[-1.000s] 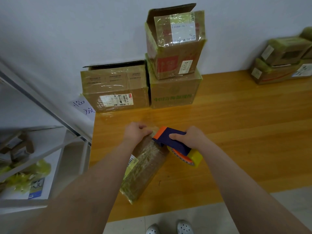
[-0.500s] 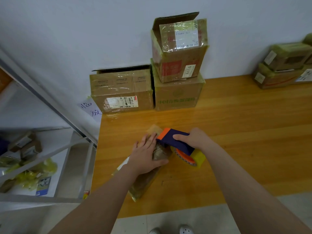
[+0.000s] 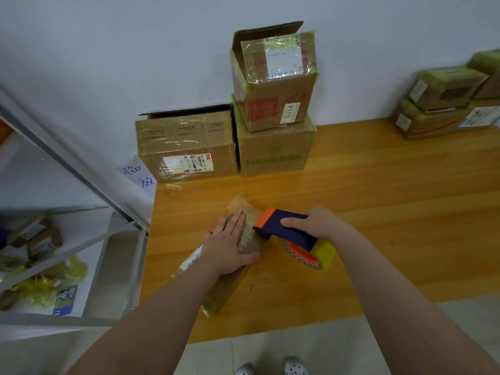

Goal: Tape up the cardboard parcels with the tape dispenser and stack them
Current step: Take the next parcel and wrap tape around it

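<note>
Presses the left hand flat on the thin parcel near the table front edge, fingers straight; grips the tape dispenser with the right hand, fingers curled round it, over the table middle; leaves taped boxes stacked at the table back

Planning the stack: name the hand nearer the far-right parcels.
Right. The right hand, gripping the tape dispenser, is left of the far-right parcels; the left hand, pressing the flat parcel, sits farther left.
</note>
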